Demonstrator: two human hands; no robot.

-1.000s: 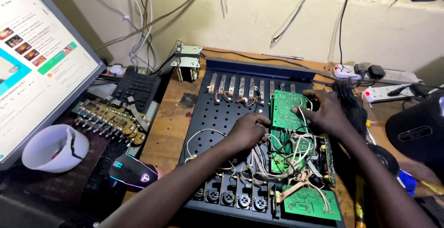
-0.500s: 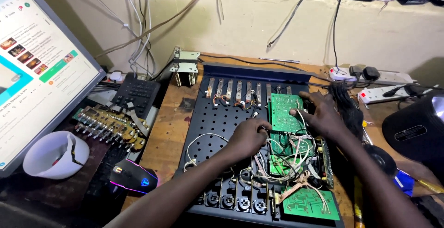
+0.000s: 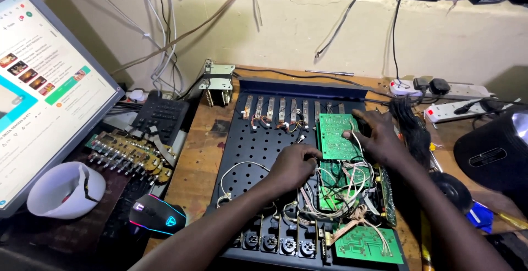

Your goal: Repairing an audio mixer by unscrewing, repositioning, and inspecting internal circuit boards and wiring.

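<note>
Head view: both hands are working on the green board inside the open black chassis on the table.

The board is lying with its long axis running away from the person, between the two hands; the right hand is resting on its right edge, fingers spread and half open, gripping nothing that I can tell. The left hand is curling loosely just beside the board's near left corner, touching the white wires there.
</note>
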